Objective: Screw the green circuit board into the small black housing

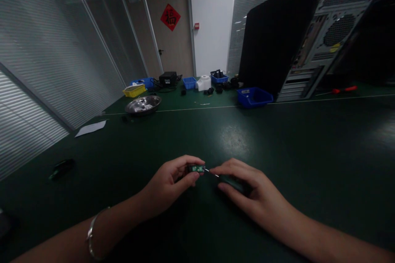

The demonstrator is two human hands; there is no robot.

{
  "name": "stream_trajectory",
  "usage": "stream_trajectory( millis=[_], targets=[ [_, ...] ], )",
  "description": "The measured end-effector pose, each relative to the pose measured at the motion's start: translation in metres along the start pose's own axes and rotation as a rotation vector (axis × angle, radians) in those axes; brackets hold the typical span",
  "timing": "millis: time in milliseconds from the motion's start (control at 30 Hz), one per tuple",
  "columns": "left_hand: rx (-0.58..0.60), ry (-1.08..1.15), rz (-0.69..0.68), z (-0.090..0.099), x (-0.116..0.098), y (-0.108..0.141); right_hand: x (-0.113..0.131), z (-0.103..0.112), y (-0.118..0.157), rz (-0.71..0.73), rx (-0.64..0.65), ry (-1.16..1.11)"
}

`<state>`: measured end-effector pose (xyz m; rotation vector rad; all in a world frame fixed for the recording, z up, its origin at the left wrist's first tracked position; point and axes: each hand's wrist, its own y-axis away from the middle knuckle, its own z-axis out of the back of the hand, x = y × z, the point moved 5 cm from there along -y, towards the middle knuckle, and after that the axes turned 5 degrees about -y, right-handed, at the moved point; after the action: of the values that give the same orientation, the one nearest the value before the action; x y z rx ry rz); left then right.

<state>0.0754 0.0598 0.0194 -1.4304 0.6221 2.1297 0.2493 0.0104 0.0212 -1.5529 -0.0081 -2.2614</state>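
Between the thumb and fingers of my left hand is a small circuit board, green with pale parts, in what looks like a dark housing. My right hand is closed around the dark handle of a screwdriver. Its thin metal shaft points left, and the tip meets the right end of the board or lies very close to it. Most of the handle is hidden under my fingers. Both hands are just above the dark green table.
A metal bowl and white paper lie at the left, with a dark object nearer. Farther back stand a yellow bin, a black box and a white device. Right are a blue bin and computer case.
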Motion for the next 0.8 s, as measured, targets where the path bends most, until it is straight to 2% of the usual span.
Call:
stream_trajectory(
  millis=[233, 800],
  targets=[
    [0.031, 0.003, 0.004, -0.0009, -0.0002, -0.001, 0.0035, -0.0002, -0.0008, 0.02, -0.018, -0.026],
    [0.032, 0.191, -0.001, -0.0001, 0.0076, -0.0033, 0.0088, 0.0006, -0.0007, 0.023, 0.005, -0.066]
  ],
)
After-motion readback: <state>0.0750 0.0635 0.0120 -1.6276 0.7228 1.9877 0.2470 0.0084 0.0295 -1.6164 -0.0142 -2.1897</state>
